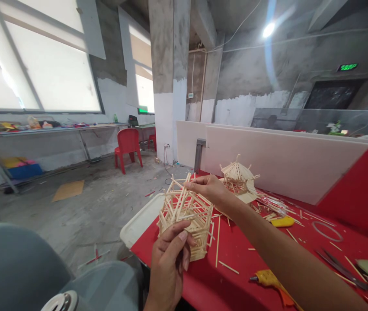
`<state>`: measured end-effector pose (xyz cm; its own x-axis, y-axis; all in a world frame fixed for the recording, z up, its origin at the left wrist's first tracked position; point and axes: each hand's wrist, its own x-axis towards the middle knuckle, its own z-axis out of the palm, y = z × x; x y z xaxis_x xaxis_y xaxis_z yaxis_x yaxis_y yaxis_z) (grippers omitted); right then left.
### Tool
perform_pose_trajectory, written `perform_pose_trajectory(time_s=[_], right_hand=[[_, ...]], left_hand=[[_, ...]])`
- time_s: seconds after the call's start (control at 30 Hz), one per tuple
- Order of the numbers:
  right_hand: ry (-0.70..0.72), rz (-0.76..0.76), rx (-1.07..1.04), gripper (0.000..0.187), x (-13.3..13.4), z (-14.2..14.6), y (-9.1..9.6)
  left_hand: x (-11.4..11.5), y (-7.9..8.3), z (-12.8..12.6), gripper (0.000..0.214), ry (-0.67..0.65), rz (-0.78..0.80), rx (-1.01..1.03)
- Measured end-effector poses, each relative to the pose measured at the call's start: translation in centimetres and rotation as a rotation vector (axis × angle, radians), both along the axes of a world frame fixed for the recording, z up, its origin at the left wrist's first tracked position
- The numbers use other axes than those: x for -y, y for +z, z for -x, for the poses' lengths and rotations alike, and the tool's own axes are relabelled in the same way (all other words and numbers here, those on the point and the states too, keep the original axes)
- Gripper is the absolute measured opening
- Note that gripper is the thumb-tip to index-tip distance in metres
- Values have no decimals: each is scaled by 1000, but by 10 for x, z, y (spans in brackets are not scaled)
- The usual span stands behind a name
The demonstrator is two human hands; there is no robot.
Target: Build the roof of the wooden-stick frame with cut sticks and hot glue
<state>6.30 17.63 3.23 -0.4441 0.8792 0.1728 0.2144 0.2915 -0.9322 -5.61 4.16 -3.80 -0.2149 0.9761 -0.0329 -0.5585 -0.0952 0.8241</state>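
A stick-built frame model (200, 242) made of thin pale wooden sticks stands on the red tabletop. Over its near side, a few wooden sticks (181, 201) slant up to a joined top. My right hand (211, 189) reaches across from the right and pinches them close to their upper end. Lower down, my left hand (171, 255) has its fingertips closed round their bottom end, in front of the model; the exact contact is partly hidden by the fingers. Behind my right hand is a second stick model (236, 172) with a pointed roof, its base partly covered.
On the red table (209, 280) lie a yellow hot glue gun (268, 278), scissors (342, 270), a yellow-handled tool (283, 222), a clear ring (327, 231) and scattered sticks. A white panel (268, 160) borders the far side. Grey chairs (15, 263) stand at the left.
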Motion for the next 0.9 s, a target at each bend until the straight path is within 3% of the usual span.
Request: perform_pose_trajectory(time_s=[0.9], right_hand=[[9,8,-12,42,-2,0,-2]], left_hand=[[1,3,-1,33,4,16,2]])
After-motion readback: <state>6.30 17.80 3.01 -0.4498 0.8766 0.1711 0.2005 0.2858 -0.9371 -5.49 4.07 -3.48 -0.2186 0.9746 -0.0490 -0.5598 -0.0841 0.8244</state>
